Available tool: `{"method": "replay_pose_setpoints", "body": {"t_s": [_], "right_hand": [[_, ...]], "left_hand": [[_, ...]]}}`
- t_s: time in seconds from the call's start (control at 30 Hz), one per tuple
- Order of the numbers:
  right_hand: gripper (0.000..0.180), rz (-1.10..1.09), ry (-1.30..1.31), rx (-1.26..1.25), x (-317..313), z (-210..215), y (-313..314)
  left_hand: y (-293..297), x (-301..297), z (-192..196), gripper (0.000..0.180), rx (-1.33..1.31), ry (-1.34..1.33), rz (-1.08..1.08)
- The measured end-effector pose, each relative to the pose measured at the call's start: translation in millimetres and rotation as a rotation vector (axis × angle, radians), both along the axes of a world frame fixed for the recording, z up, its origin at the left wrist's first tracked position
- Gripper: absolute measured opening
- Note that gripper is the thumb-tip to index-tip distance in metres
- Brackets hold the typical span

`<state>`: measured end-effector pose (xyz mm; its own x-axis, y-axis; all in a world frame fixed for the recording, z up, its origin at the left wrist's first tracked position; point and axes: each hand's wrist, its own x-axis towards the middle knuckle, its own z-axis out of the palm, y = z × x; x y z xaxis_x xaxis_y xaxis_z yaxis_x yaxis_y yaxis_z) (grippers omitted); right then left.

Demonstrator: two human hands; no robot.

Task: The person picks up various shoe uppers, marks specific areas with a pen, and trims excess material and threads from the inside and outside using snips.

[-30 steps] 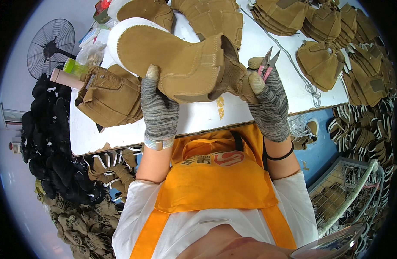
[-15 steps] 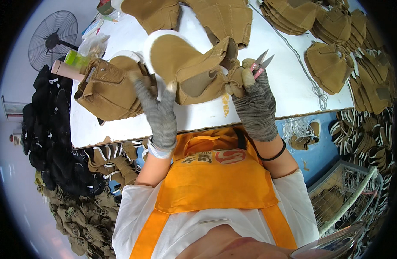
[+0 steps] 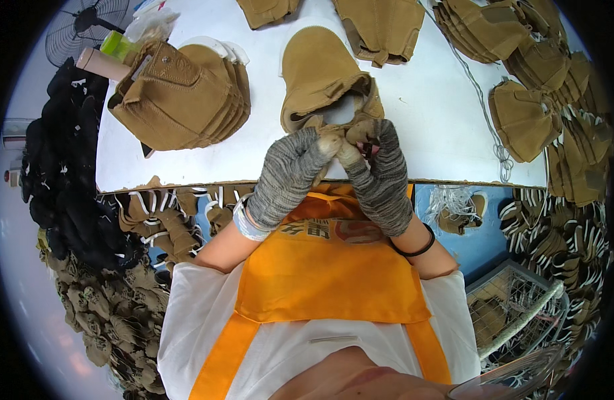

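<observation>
tan suede makes up the boot upper (image 3: 323, 83) lying on the white table (image 3: 433, 113), its rounded toe pointing away from the person and its open collar end at the near edge, right in front of the orange apron (image 3: 327, 280).

head view: both hands wear grey knitted gloves with the fingertips bare. the left hand (image 3: 287, 177) comes up from the lower left, its fingers curled and pinching the collar edge of the boot upper between thumb and forefinger. the right hand (image 3: 381, 175) sits just beside it, thumbs nearly touching, fingers closed on the same edge; something small and reddish shows between its fingers, too hidden to tell what it is. a black band circles the right wrist and a pale band the left.

to the left on the table rests a stack of tan uppers (image 3: 177, 93), with a cardboard tube (image 3: 100, 65) and a green bottle (image 3: 115, 44) beside it. more tan pieces (image 3: 520, 117) lie on the right, near a thin cord (image 3: 483, 113) running across the table. a fan (image 3: 87, 30) stands at top left, and black uppers (image 3: 70, 180) are heaped down the left side. a wire basket (image 3: 513, 313) sits at lower right.
</observation>
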<state>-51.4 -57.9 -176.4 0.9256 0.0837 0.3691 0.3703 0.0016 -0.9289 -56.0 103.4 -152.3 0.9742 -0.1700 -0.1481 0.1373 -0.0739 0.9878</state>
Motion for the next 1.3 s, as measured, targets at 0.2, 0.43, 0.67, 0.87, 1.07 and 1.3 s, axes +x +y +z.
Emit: {"method": "replay_pose_setpoints", "body": {"t_s": [0.2,0.43,0.67,0.87,1.07,1.3], "right_hand": [[0.029,-0.052,-0.029,-0.121,2.9,13.4,-25.0],[0.036,-0.257,-0.288,-0.705,7.7,40.0,-32.9],[0.039,-0.282,-0.377,-0.828,7.8,46.6,-36.5],[0.041,-0.269,-0.326,-0.775,8.0,45.7,-29.4],[0.040,-0.001,0.174,-0.077,5.3,30.9,-24.6],[0.037,0.318,0.367,0.222,12.4,13.4,-48.0]], "left_hand": [[-10.2,1.6,2.8,0.039,0.098,-0.223,0.162],[-11.1,3.2,-12.2,0.021,0.264,-0.450,0.147],[-9.9,6.1,-15.2,0.019,0.312,-0.547,0.143],[-8.3,9.1,-17.7,0.021,0.340,-0.623,0.107],[-9.5,9.2,-12.5,0.021,0.284,-0.535,0.130],[-8.8,7.6,-6.7,0.018,0.230,-0.454,0.088]]}}
